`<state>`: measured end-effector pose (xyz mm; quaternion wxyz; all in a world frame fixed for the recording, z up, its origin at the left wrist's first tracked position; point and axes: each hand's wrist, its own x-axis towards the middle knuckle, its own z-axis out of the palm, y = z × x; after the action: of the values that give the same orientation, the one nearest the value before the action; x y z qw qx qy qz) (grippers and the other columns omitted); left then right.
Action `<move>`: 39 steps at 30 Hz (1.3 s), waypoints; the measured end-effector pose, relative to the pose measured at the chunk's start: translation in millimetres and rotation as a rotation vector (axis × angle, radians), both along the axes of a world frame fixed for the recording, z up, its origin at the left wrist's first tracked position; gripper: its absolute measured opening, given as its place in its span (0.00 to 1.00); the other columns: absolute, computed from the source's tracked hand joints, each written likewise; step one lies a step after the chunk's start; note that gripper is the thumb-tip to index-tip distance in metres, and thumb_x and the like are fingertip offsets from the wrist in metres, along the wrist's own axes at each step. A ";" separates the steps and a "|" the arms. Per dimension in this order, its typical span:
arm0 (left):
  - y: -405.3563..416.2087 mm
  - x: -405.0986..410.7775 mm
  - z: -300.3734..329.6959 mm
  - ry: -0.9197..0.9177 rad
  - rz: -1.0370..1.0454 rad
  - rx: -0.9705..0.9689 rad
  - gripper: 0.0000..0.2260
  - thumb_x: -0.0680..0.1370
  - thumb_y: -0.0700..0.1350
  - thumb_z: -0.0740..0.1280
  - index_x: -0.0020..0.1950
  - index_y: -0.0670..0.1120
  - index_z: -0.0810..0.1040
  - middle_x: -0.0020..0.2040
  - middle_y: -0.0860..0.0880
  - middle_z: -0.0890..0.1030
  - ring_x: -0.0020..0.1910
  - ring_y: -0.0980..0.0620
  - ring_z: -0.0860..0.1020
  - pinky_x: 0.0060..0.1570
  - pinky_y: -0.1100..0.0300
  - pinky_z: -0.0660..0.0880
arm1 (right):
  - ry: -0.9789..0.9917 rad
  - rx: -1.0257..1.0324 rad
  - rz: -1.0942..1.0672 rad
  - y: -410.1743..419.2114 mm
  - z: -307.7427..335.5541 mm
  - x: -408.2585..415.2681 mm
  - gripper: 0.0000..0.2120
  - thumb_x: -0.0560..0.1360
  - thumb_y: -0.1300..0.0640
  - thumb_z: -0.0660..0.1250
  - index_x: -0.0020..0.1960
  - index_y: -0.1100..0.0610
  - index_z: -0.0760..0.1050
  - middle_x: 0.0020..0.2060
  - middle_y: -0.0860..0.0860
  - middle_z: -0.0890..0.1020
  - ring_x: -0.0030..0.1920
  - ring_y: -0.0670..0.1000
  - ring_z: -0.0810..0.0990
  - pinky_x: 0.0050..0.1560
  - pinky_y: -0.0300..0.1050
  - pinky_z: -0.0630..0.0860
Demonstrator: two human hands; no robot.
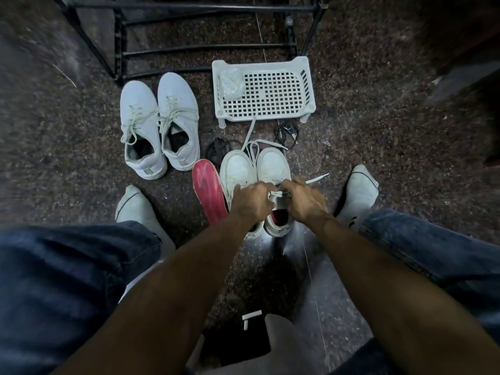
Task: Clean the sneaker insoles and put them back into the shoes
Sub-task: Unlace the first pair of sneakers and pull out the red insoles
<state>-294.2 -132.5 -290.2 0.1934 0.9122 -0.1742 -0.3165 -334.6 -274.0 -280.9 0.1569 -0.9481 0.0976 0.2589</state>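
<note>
Red insole (208,189), white sneakers (254,169), pale grey laced pair (159,123), white grid-patterned basket (263,90), blue jeans (62,266).

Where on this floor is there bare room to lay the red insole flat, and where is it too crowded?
Bare speckled floor lies left of the pale grey laced sneakers, and more lies right of the white perforated plastic basket. It is crowded between the red insole, black laces, white leather sneakers, both hands (left hand, right hand) and black cable.
</note>
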 end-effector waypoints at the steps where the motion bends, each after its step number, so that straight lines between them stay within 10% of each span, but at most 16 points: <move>1: -0.6 -0.5 0.2 -0.002 -0.002 0.004 0.18 0.77 0.48 0.68 0.67 0.55 0.74 0.65 0.51 0.78 0.63 0.47 0.76 0.69 0.44 0.60 | 0.013 -0.007 -0.004 1.8 0.3 -0.1 0.11 0.76 0.56 0.62 0.57 0.45 0.71 0.56 0.52 0.72 0.53 0.62 0.79 0.49 0.54 0.74; 20: -7.4 -0.2 2.5 0.028 -0.026 0.034 0.15 0.74 0.51 0.69 0.60 0.56 0.78 0.60 0.53 0.81 0.62 0.48 0.77 0.70 0.42 0.59 | 0.047 0.101 -0.131 -1.2 -1.7 0.8 0.15 0.69 0.50 0.70 0.55 0.48 0.76 0.55 0.52 0.78 0.56 0.58 0.79 0.52 0.48 0.75; 29: -10.7 3.1 -2.0 0.045 -0.056 0.063 0.16 0.72 0.54 0.70 0.60 0.55 0.78 0.58 0.52 0.82 0.60 0.48 0.78 0.70 0.41 0.57 | 0.165 0.220 -0.165 -24.3 2.9 18.8 0.08 0.71 0.59 0.66 0.35 0.50 0.71 0.47 0.53 0.83 0.51 0.56 0.80 0.43 0.39 0.68; 33: -9.1 2.1 -6.6 0.057 -0.008 0.031 0.18 0.71 0.54 0.71 0.61 0.56 0.77 0.59 0.52 0.82 0.61 0.48 0.77 0.70 0.41 0.58 | 0.084 0.286 -0.413 -32.5 -9.7 11.9 0.02 0.69 0.56 0.61 0.39 0.51 0.71 0.48 0.57 0.83 0.50 0.58 0.81 0.47 0.44 0.74; 39: -6.7 4.5 -4.1 0.080 -0.017 -0.009 0.17 0.73 0.50 0.70 0.61 0.53 0.76 0.61 0.50 0.79 0.59 0.46 0.77 0.68 0.46 0.61 | -0.155 0.709 -1.408 -34.5 -14.4 15.1 0.09 0.72 0.62 0.58 0.47 0.61 0.77 0.35 0.59 0.81 0.34 0.59 0.80 0.36 0.48 0.76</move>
<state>-289.7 -139.2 -294.3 0.2015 0.8963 -0.1756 -0.3538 -319.5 -308.5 -295.3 0.5830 -0.5721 0.5749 0.0478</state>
